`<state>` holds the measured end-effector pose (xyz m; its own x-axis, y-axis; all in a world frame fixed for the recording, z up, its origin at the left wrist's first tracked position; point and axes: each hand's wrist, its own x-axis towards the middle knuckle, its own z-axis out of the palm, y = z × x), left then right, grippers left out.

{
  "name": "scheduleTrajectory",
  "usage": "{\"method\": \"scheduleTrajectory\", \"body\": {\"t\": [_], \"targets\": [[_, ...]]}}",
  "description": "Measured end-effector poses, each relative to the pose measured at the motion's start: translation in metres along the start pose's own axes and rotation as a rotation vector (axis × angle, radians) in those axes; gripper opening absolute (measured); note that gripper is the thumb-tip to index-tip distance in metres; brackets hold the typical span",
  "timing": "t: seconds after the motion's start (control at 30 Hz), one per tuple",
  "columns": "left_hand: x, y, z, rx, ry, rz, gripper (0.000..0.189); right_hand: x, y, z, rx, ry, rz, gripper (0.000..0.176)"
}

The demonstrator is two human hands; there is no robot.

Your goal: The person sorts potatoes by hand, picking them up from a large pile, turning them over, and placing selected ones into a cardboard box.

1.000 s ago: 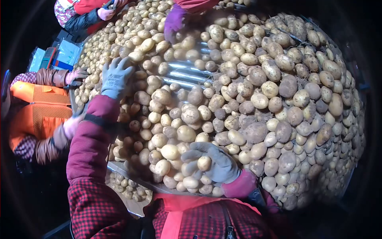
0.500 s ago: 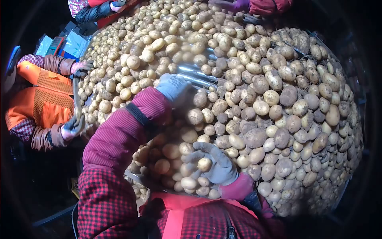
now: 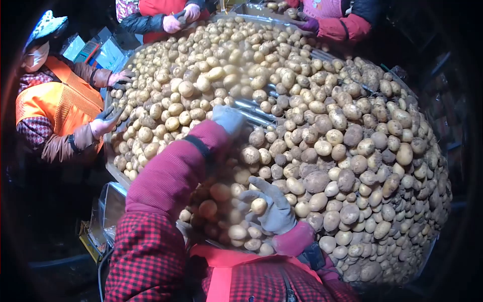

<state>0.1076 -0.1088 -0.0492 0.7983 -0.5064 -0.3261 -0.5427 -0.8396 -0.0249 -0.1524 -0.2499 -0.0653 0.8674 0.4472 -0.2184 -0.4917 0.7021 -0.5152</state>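
A wide heap of potatoes [image 3: 317, 181] spreads in front of me, some clean and pale, others coated in soil. My right hand [image 3: 277, 210], in a grey glove, is close to my body with its fingers curled around a small pale potato [image 3: 259, 205]. My left hand [image 3: 229, 119], gloved too, reaches forward over the middle of the heap. Its back faces me and its fingers are hidden, so whether it grips anything does not show. Just beyond it, shiny metal rollers [image 3: 255, 113] show between the potatoes.
At the left, a co-worker in an orange vest [image 3: 63, 105] rests gloved hands on the table edge. Two more people stand along the far side, one with pink gloves [image 3: 173, 23]. Clear plastic packaging [image 3: 111, 204] sits low on the left. A smudge blurs the centre.
The view has tilted up, showing more of the people across. My right hand keeps the same small potato. My left hand stays over the middle of the heap.
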Motion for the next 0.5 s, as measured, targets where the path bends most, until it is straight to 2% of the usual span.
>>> {"method": "scheduleTrajectory", "body": {"t": [0.03,0.13,0.17,0.27,0.33,0.37,0.4,0.47,0.5], "targets": [[-0.003,0.005,-0.007,0.068,0.009,-0.032,0.038,0.002,-0.002,0.003,0.061,0.029,0.026,0.054],[-0.022,0.013,-0.018,-0.080,0.078,-0.042,0.026,0.003,-0.011,0.017,0.271,0.090,0.108,0.057],[-0.029,0.003,-0.009,-0.266,0.287,0.039,0.020,0.003,-0.012,0.019,0.163,0.096,0.085,0.057],[-0.071,0.006,0.005,-0.525,0.650,0.345,0.022,0.004,-0.009,0.020,-0.081,0.110,-0.043,0.058],[-0.118,0.026,-0.005,-0.540,0.590,0.537,0.034,0.004,-0.002,0.017,-0.300,0.153,-0.174,0.058],[-0.134,0.035,-0.009,-0.520,0.521,0.591,0.039,0.005,0.000,0.017,-0.528,0.203,-0.268,0.059],[-0.147,0.041,-0.014,-0.497,0.458,0.646,0.045,0.006,0.003,0.013,-0.347,0.231,-0.214,0.060],[-0.160,0.047,-0.023,-0.560,0.406,0.624,0.045,0.009,0.009,0.005,0.035,0.315,-0.132,0.064],[-0.161,0.043,-0.024,-0.564,0.397,0.592,0.045,0.008,0.012,0.002,0.066,0.288,-0.159,0.063]]}}
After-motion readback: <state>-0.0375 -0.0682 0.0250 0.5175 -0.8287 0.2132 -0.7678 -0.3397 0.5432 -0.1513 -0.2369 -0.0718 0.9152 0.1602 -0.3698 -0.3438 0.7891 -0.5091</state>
